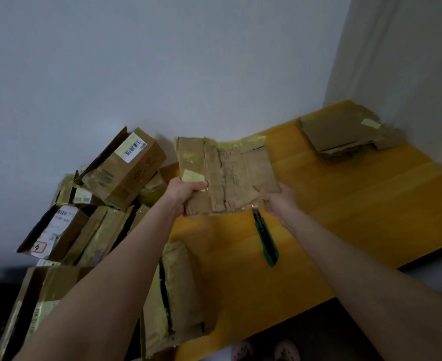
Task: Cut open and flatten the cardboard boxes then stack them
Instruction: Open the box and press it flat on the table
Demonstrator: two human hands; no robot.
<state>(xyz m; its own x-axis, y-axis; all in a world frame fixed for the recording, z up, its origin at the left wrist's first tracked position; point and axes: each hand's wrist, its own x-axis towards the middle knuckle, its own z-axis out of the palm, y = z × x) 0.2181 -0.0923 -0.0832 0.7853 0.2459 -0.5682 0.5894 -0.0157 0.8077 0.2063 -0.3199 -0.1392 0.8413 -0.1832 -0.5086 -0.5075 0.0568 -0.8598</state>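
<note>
I hold a flattened, worn cardboard box (230, 175) with yellowish tape up above the yellow table (344, 217). My left hand (183, 191) grips its lower left corner, thumb on the front face. My right hand (277, 201) grips its lower right corner. A green utility knife (266, 241) lies on the table just below the box, free of both hands. A stack of flattened boxes (344, 134) lies at the table's far right corner.
A heap of taped boxes (97, 204) with shipping labels is piled at the left, off the table's end. Another taped box (178, 295) leans at the table's near left edge. A white wall stands behind; feet in slippers (266, 351) show below.
</note>
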